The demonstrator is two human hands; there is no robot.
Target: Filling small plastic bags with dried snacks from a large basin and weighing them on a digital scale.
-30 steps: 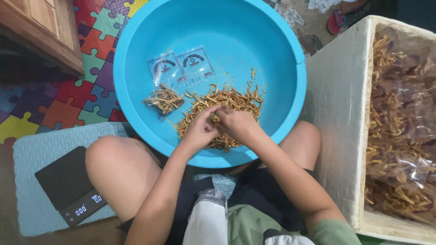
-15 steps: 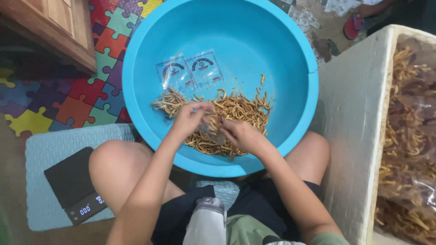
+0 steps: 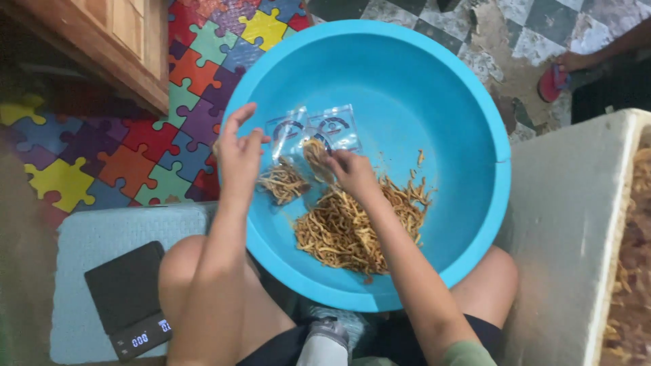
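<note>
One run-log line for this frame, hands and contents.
left hand: holds clear pouch open | right hand: feeding dried strips into pouch | pile in blue basin

The far half of the round blue plastic basin [image 3: 434, 88] is left bare and open from above. Its near half is taken up by a heap of dried brown strands [image 3: 352, 224] and two clear plastic pouches [image 3: 308, 135]. The right side is blocked by a white foam box [image 3: 569, 230].
</note>
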